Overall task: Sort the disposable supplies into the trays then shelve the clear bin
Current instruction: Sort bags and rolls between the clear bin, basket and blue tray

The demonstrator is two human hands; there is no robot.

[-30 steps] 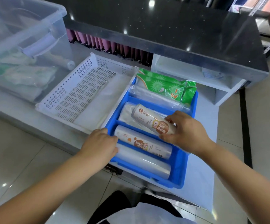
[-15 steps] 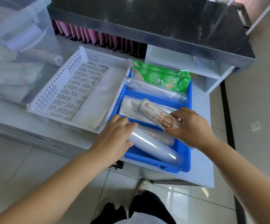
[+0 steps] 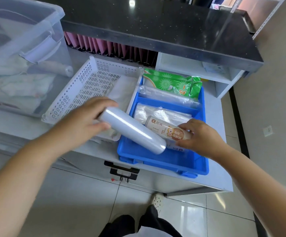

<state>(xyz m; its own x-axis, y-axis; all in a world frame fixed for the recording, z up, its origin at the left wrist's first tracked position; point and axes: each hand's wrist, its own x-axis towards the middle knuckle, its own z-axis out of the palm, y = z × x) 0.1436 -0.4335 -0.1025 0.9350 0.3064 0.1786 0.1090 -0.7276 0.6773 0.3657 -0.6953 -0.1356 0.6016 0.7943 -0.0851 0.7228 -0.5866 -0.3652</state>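
Note:
My left hand (image 3: 80, 127) grips one end of a plain clear film roll (image 3: 135, 132), lifted and slanting over the left wall of the blue tray (image 3: 164, 159). A printed orange-and-white wrap roll (image 3: 166, 130) lies across the tray's front compartment, held at its right end by my right hand (image 3: 202, 137). Beneath it are flat clear bags (image 3: 161, 112) and part of another labelled roll. Green packs (image 3: 173, 82) and a clear sleeve fill the back compartment. The white perforated tray (image 3: 80, 93) sits left of the blue one. The clear bin (image 3: 19, 57) stands at far left with supplies inside.
A black countertop (image 3: 156, 23) overhangs the white work surface, with pink dividers and a white cubby beneath it. A black latch (image 3: 121, 170) hangs under the table's front edge. Tiled floor and my shoe lie below.
My left hand took hold of the plain clear roll in the blue tray's front and lifted it up and leftward. My right hand kept its hold on the printed roll.

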